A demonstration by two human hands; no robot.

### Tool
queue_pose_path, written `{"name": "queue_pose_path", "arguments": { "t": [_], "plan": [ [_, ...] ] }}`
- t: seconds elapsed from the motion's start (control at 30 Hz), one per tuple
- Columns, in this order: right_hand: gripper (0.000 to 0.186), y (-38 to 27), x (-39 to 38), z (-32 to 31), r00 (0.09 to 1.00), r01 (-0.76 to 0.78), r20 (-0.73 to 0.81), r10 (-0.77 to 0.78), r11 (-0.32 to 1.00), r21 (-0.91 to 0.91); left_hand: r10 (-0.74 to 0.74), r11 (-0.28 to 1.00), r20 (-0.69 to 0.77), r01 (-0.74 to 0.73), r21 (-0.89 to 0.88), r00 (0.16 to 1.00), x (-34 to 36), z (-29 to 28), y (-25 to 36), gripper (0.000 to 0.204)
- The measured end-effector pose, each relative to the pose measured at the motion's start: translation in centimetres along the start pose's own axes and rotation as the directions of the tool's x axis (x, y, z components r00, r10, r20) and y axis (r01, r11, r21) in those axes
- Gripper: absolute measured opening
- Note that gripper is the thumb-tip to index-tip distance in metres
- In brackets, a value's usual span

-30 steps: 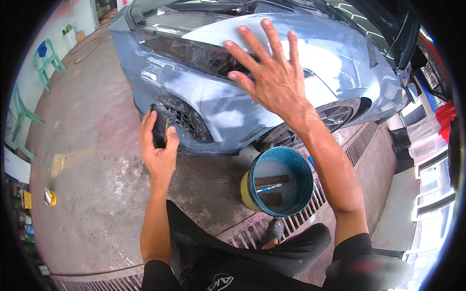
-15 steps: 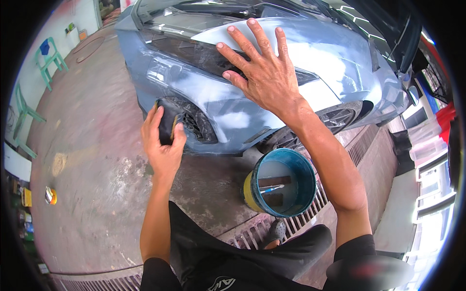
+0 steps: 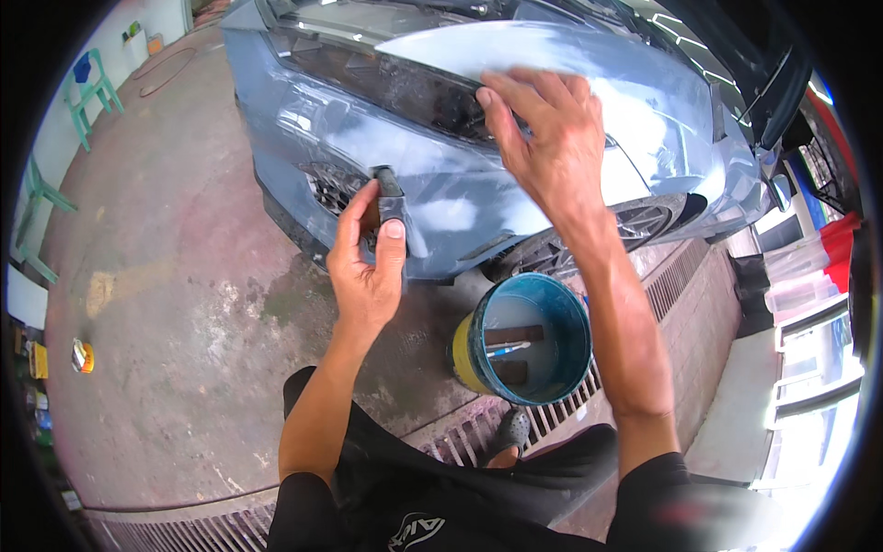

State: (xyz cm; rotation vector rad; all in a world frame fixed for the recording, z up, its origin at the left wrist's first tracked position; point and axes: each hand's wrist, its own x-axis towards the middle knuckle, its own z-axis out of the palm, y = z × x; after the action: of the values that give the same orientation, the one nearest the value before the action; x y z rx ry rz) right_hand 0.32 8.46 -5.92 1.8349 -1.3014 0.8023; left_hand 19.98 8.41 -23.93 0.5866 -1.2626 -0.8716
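My left hand grips a dark sanding block between thumb and fingers, with the block on edge in front of the front bumper's grille opening. Over the headlight area of a blue-grey car is my right hand, fingers bent and thumb apart, with nothing seen in it. Whether its blurred fingertips touch the panel I cannot tell. Whitish patches mark the bumper and fender. Below the car's front wheel stands a blue bucket of cloudy water, holding dark flat pieces and a blue-and-white brush-like stick.
A metal floor grating runs beneath the bucket and my feet. Green plastic chairs stand along the left wall, and a small yellow tin sits on the floor. At the upper right, a dark raised panel hangs beside the car.
My left hand has moved right and slightly up with the sanding block, turning it edge-on. My right hand has shifted right and down, its spread fingers now bent.
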Motion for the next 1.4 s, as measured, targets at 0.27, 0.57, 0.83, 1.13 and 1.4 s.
{"name": "queue_pose_path", "arguments": {
  "t": [0.27,0.57,0.83,1.13,1.4],
  "plan": [
    [0.073,1.5,-19.0,-4.0,0.436,-0.830,0.840,0.324,0.506,0.235,-0.474,0.792,0.463,0.592,-0.145,0.749,-10.5,8.6,-6.6,0.040],
    [0.046,7.1,-44.4,-2.1,0.018,-0.800,0.742,0.671,0.454,-0.392,-0.508,0.846,0.530,0.278,0.454,0.679,-21.4,19.4,-11.3,0.032],
    [0.026,4.2,-33.2,-3.0,0.335,-0.861,0.722,0.605,0.509,-0.027,-0.785,0.396,0.498,0.917,-0.053,0.368,-19.6,17.4,-9.9,0.090],
    [0.058,-1.7,-23.8,-1.9,0.414,-0.903,0.833,0.366,0.278,0.327,-0.526,0.720,0.360,0.628,-0.294,0.771,-6.9,4.0,-6.3,0.046],
    [0.052,-6.2,-35.6,5.9,0.593,-0.721,0.535,0.601,0.692,0.023,0.121,0.865,0.419,-0.303,0.400,0.900,16.7,-5.4,3.6,0.026]
  ]
}}
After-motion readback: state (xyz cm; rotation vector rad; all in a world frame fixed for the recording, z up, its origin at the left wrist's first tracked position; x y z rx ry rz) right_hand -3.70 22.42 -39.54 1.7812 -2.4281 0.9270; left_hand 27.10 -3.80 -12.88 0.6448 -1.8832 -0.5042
